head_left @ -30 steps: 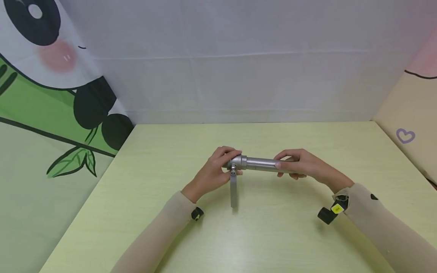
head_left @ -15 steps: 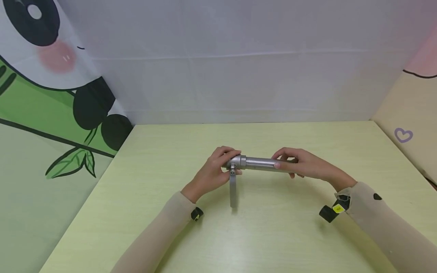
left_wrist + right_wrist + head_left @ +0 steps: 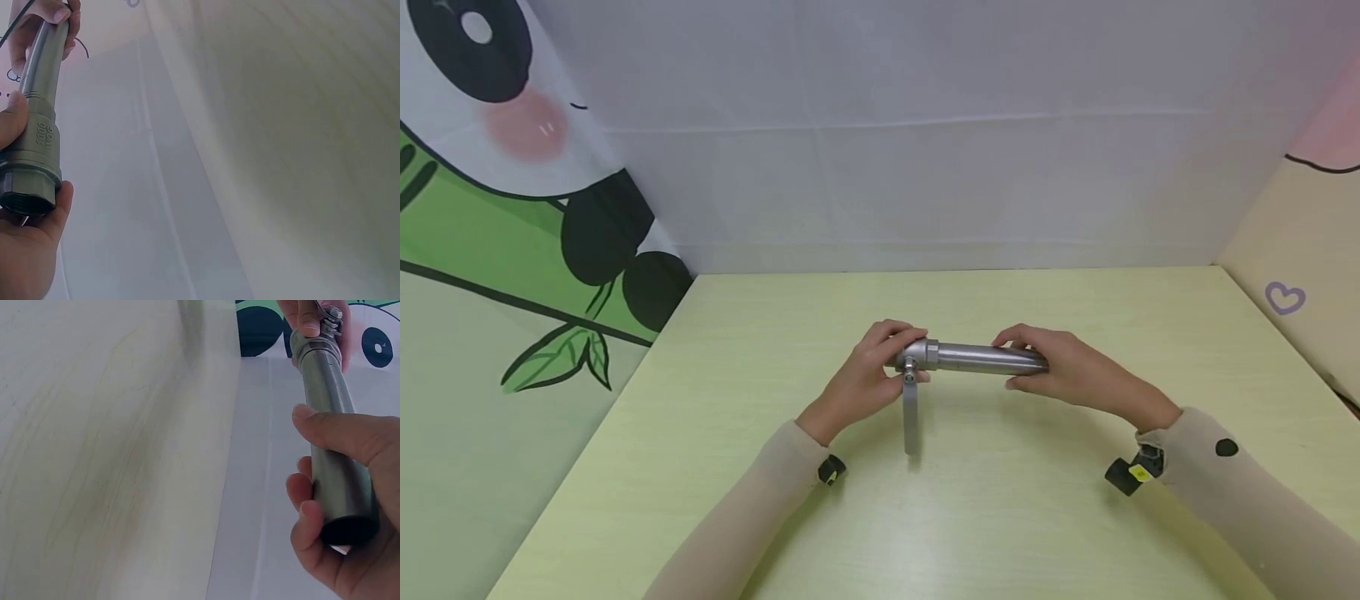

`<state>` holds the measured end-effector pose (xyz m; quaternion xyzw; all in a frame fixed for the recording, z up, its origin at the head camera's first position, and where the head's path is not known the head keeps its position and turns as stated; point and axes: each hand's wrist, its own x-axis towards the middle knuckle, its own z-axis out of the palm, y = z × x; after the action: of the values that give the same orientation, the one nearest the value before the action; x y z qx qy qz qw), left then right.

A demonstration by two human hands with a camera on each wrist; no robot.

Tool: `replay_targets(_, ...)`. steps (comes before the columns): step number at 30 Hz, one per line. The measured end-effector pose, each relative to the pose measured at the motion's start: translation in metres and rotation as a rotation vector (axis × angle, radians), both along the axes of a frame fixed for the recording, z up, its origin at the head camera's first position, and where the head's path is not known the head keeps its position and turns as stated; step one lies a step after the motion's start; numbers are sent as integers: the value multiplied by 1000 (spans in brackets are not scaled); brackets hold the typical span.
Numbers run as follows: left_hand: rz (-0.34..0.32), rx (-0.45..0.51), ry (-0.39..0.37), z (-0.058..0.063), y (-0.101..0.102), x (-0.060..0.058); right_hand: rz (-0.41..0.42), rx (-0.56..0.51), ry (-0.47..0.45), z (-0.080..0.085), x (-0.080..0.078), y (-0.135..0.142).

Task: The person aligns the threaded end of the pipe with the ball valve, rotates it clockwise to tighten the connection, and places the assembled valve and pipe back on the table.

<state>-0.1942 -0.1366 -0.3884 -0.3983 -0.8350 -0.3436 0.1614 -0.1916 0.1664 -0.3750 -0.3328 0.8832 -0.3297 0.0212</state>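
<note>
A steel ball valve (image 3: 915,355) with a straight metal pipe (image 3: 973,357) joined to its right side is held level over the table. From the valve, a flat lever (image 3: 911,425) points down toward the person. My left hand (image 3: 861,383) grips the valve body, thumb on the near side and fingers over the top. In the left wrist view the hexagonal open end (image 3: 30,187) of the valve shows between thumb and fingers. My right hand (image 3: 1086,373) is curled round the pipe's far right part; in the right wrist view the thumb lies across the pipe (image 3: 340,481), its dark open end visible.
A pale wood-look table (image 3: 760,333) lies under both hands. Behind it stands a white fabric wall (image 3: 955,183), with a printed panda panel (image 3: 527,217) at left and a cream panel (image 3: 1311,250) at right. Both wrists wear small black cameras.
My right hand has shifted its hold on the pipe: its thumb moved from the pipe's front to just below it, uncovering the pipe's right part. The left hand stays almost still on the valve.
</note>
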Motion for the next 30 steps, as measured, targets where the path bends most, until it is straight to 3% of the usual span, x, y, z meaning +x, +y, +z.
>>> replay_targets(4, 9, -1, -4, 0, 0, 0, 3, 18, 163, -2, 1, 0)
replay_targets(7, 16, -6, -14, 0, 0, 0, 4, 15, 232, -3, 1, 1)
replay_targets(13, 21, -6, -20, -1, 0, 0, 38, -51, 225, -3, -3, 4)
replay_targets(18, 20, -9, -8, -1, 0, -1, 23, -104, 111, -3, -7, 6)
replay_targets(25, 31, -14, 0, -1, 1, -1, -69, -161, -226, -3, -11, 9)
replay_targets(30, 44, -19, -1, -2, 1, -2, -78, -203, -361, -2, -14, 10)
